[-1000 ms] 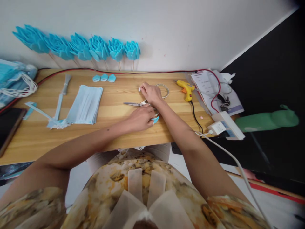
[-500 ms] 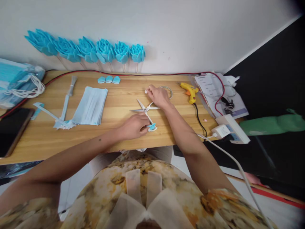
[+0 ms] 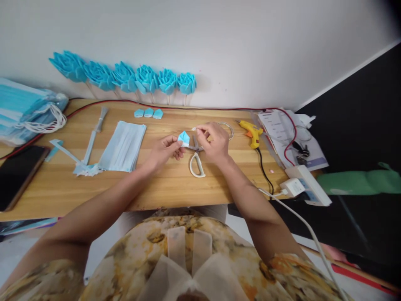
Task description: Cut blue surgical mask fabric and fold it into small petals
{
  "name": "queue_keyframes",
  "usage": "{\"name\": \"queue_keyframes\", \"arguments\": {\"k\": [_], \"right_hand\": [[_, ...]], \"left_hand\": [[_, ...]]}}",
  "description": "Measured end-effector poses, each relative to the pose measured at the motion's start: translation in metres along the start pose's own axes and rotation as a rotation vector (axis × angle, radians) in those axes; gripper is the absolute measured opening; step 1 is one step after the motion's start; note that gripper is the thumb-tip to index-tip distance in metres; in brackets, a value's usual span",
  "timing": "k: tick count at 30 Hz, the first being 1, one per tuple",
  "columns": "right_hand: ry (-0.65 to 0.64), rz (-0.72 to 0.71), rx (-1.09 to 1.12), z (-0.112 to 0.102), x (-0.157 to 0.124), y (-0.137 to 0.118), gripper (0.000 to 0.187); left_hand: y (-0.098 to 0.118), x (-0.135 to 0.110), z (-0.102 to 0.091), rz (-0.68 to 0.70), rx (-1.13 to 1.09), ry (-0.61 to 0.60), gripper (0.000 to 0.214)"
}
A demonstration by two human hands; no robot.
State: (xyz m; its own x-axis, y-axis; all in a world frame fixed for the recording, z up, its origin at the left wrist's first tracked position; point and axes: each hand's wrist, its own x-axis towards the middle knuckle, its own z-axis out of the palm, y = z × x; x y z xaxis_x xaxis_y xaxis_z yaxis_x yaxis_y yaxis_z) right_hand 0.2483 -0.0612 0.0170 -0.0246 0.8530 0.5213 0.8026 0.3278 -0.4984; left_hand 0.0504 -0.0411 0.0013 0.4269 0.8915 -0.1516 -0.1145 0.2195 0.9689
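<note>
My left hand (image 3: pixel 164 150) pinches a small folded blue petal (image 3: pixel 184 138) and holds it up over the wooden table (image 3: pixel 163 188). My right hand (image 3: pixel 214 142) is closed just to its right, pinching a small white strip of tape (image 3: pixel 194 128) between thumb and finger. White-handled scissors (image 3: pixel 196 161) lie on the table between and below both hands. A tape roll (image 3: pixel 228 128) peeks out behind my right hand.
A stack of blue face masks (image 3: pixel 123 146) lies left of my hands, with three folded petals (image 3: pixel 148 113) behind it. Several blue flowers (image 3: pixel 125 77) lean on the wall. A yellow glue gun (image 3: pixel 252 131), papers (image 3: pixel 282 125) and a power strip (image 3: pixel 308 184) sit right. A phone (image 3: pixel 17 175) lies far left.
My left hand lifted the blue petal from the table edge up toward my right hand. My right hand came forward off the tape roll with the tape piece. The scissors now lie free.
</note>
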Motion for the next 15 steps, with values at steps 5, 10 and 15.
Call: {"name": "queue_keyframes", "arguments": {"k": [5, 10, 15], "right_hand": [[-0.011, -0.17, 0.003, 0.007, -0.004, 0.0, 0.033], [0.102, -0.372, 0.001, 0.016, -0.004, 0.01, 0.023], [0.125, -0.423, -0.027, 0.019, -0.004, 0.013, 0.018]], "left_hand": [[-0.001, 0.002, -0.002, 0.005, -0.066, 0.046, 0.031], [0.0, -0.001, 0.0, -0.016, -0.089, -0.032, 0.031], [0.001, -0.003, 0.001, -0.004, -0.071, -0.048, 0.029]]}}
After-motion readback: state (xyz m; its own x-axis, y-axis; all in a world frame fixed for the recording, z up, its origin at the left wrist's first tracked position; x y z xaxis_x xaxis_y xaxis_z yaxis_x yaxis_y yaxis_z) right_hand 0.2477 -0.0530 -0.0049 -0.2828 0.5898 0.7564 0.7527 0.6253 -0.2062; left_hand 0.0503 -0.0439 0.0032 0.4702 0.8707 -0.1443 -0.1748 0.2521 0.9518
